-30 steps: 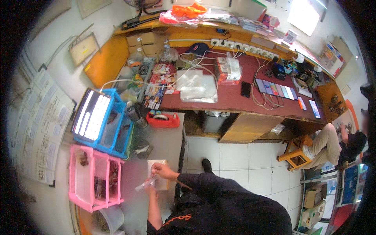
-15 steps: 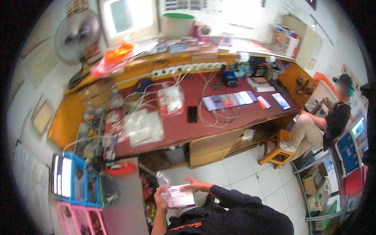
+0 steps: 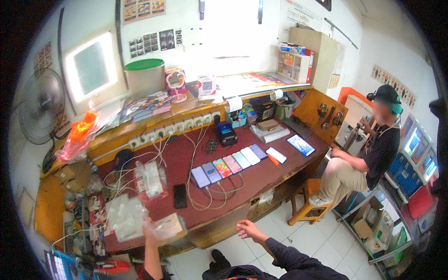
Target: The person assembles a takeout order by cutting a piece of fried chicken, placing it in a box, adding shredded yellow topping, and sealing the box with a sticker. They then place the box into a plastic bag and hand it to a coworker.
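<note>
Clear plastic bag (image 3: pixel 169 227) holding a pale box is gripped in left hand (image 3: pixel 151 232); right hand (image 3: pixel 249 230) hangs open, empty

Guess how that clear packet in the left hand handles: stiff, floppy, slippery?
Probably floppy: the clear packet is crinkled film that sags past the left hand. Likely light, since the hand holds it by one end. The glossy film may be slippery. What is inside looks pale and flat, but is too small to tell.

Dark red desk (image 3: pixel 186 163), green lid (image 3: pixel 143 64)
</note>
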Motion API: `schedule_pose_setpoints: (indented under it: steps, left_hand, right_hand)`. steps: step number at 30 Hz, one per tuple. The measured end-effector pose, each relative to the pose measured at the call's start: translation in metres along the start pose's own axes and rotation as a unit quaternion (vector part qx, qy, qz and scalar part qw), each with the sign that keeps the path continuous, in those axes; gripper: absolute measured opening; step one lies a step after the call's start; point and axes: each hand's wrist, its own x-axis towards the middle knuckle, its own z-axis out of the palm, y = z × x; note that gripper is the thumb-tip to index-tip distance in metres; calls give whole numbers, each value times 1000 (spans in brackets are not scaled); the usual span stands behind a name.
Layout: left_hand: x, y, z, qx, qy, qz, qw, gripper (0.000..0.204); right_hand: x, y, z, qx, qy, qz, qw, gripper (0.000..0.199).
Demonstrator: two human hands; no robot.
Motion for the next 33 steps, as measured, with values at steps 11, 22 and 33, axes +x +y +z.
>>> schedule_pose_setpoints:
  steps: [11,22,33]
  left_hand:
    - [-7,-64,148,562,283,379,679,58]
    - [-19,-100,352,564,120,385,720,49]
    - [-74,-159,438,511,212,307,774,49]
  right_hand:
    - [112,-139,-197,43,213,-45,975,37]
    - [281,-350,-423,-69,341,-353,869,13]
    - [354,-596,-443,-73,167,-551,814,39]
